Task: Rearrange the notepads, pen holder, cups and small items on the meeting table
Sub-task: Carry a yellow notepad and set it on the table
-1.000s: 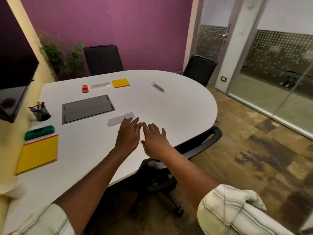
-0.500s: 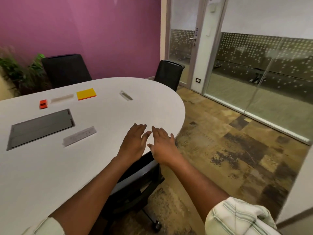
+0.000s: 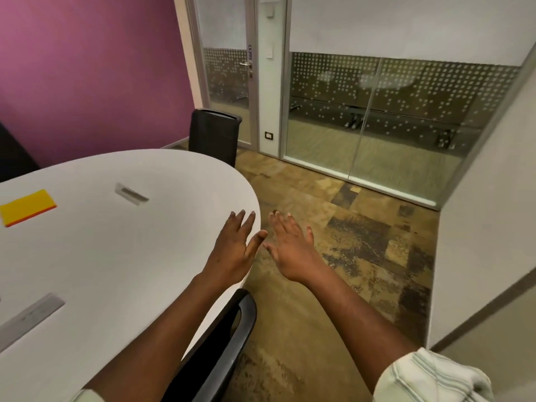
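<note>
Left hand [image 3: 232, 252] & right hand [image 3: 291, 252] both empty, fingers spread, at rounded end of table [image 3: 121, 265]. Yellow notepad [image 3: 27, 206] toward far edge lies untouched; task prob. barely begun.

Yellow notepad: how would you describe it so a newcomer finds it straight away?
Start at the white oval table below the purple wall. The yellow notepad lies flat on its far part, at the picture's left edge. Unlike the short grey strip and the long grey strip, it is bright yellow with an orange-red edge.
</note>
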A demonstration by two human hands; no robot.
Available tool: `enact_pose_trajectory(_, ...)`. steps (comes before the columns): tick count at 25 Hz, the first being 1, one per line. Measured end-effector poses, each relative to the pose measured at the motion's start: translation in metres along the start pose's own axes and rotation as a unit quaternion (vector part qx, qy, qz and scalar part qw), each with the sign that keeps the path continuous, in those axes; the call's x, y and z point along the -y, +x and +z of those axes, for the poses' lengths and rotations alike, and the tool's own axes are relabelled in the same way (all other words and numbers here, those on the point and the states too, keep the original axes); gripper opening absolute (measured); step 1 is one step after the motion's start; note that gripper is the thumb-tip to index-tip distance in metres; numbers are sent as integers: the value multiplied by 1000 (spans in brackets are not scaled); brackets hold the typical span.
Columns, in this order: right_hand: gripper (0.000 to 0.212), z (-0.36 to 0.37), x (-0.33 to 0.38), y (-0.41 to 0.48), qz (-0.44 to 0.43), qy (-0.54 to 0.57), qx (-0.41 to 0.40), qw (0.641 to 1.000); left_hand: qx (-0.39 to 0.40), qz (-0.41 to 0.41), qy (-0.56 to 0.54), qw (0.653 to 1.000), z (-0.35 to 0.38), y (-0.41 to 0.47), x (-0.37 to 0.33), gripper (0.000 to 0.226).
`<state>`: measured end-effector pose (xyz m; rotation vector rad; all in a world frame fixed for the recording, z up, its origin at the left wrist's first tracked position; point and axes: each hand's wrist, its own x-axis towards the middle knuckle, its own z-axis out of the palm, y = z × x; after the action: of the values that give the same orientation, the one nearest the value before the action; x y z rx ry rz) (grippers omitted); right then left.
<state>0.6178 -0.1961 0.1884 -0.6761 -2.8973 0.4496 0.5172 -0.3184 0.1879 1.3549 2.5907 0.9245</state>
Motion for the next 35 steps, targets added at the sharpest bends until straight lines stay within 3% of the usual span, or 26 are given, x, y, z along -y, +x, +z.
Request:
enact_pose_trajectory(7, 68, 10, -69, 75, 13, -2, 4, 1000, 30, 17, 36, 999, 49, 94, -9, 82)
enact_pose_trajectory(14, 72, -9, -184, 189, -18, 4, 12, 1000, 15, -10, 135, 991, 112, 220, -27, 88)
enact_pose_trajectory(17, 72, -29, -236, 236, -38, -12, 4, 999, -17, -17, 138, 990, 133, 277, -38, 99)
enact_pose_trajectory(21, 72, -48, -289, 303, -35, -17, 21, 999, -31, -50, 122, 991, 158, 351, -43, 96)
enact_pose_trajectory(35, 69, -48, -374, 632, -70, -67, 28, 995, -35, -78, 101, 991, 205, 685, 58, 87)
